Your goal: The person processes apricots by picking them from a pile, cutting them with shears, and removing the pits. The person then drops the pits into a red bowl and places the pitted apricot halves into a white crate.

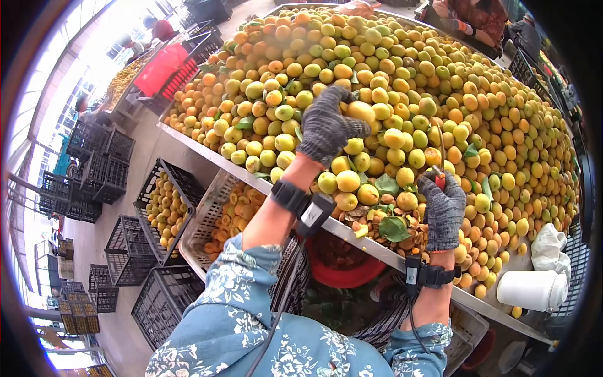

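My left hand, in a dark grey knitted glove, reaches over the fruit heap with thumb and fingers closed around a yellow apricot. My right hand, gloved alike, is lower and to the right. Its fingers are wrapped around a small knife with a red handle, whose thin, curved blade points away from me over the apricots. Between the hands, near the table edge, lies a pile of cut fruit scraps with a green leaf on it.
Apricots are heaped over the metal-edged table. Below the edge stand a crate of apricot halves and a red tub. A white container sits at right. Black crates line the left floor; another person is across the table.
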`<action>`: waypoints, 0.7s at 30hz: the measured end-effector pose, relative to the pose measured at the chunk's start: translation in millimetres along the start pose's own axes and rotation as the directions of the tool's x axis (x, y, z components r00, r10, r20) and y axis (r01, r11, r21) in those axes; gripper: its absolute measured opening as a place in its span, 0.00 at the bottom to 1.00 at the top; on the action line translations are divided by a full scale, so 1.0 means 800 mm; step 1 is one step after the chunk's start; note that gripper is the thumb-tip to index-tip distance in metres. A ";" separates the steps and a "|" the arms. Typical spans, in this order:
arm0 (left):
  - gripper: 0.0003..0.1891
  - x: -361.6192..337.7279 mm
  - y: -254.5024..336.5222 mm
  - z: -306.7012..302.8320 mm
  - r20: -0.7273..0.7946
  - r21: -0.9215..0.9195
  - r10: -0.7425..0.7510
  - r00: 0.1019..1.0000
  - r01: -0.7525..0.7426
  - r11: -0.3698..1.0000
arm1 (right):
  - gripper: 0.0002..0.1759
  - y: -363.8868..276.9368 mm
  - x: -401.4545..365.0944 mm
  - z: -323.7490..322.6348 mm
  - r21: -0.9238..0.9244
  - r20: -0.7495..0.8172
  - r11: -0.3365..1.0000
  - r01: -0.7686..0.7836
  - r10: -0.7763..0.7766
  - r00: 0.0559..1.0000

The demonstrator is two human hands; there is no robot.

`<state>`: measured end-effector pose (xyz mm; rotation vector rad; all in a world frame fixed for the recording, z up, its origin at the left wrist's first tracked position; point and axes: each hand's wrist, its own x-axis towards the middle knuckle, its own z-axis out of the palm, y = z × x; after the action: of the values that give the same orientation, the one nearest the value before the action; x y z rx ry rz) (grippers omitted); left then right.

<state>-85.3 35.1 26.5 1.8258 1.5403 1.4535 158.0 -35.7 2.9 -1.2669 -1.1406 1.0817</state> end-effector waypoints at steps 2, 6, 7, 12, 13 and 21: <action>0.23 -0.023 0.031 -0.011 0.221 -0.607 -0.126 0.967 0.238 0.758 | 0.08 0.009 0.000 0.007 0.024 0.032 1.000 -0.007 0.006 0.999; 0.22 -0.051 0.042 -0.003 0.438 -0.831 -0.197 0.877 0.479 0.284 | 0.10 0.008 -0.003 0.019 -0.002 0.106 0.999 -0.040 0.040 0.994; 0.22 -0.055 0.043 0.001 0.503 -0.831 -0.197 0.841 0.534 0.155 | 0.11 0.005 -0.007 0.021 0.002 0.109 1.000 -0.025 0.024 0.994; 0.19 -0.067 0.015 0.027 0.449 -0.762 -0.119 0.885 0.450 0.466 | 0.12 -0.020 -0.034 0.029 0.090 0.136 0.978 -0.188 0.175 0.975; 0.20 -0.069 0.019 0.019 0.554 -0.759 -0.156 0.817 0.574 0.309 | 0.12 -0.018 -0.036 0.031 0.115 0.172 0.976 -0.186 0.165 0.971; 0.28 -0.065 0.013 0.013 0.380 -0.586 -0.043 0.924 0.277 0.761 | 0.14 -0.011 -0.044 0.034 0.140 0.277 0.980 -0.139 0.096 0.956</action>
<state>-64.9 -10.6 5.7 1.3901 0.8533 1.2658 126.2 -66.9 10.1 -1.0962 -1.1643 1.4394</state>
